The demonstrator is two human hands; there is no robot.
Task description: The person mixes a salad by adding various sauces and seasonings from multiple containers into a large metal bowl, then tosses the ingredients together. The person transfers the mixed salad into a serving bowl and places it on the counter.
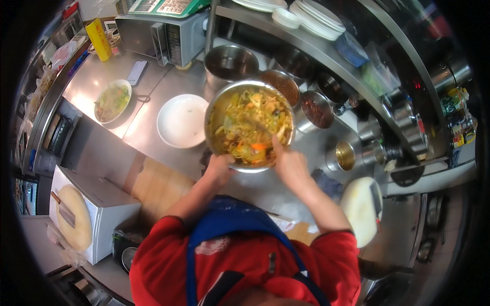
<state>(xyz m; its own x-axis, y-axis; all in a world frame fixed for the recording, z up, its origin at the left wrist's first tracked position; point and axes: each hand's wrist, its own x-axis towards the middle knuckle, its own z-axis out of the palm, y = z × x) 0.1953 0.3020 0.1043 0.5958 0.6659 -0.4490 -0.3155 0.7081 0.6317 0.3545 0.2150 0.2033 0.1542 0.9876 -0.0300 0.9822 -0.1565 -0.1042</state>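
My left hand (219,167) grips the near left rim of a stainless steel mixing bowl (249,168). Chopped vegetables (245,122) in a yellowish, oily dressing fill the bowl, with orange pieces near its front. My right hand (287,160) is at the near right rim, its index finger pointing in over the food around a utensil that is blurred; most of that utensil is hidden. Just left of the bowl, a white plate (180,122) lies on the steel counter, bare but for small specks. Farther left, a white oval bowl (128,86) holds noodles and greens.
Steel pots, one with dark liquid (229,63) and others with red-brown seasonings (316,111), stand behind and right. A small pot (345,157) holds yellow liquid. A phone (137,72) lies before the microwave (164,38). A white cutting board (358,214) with a cleaver is at right.
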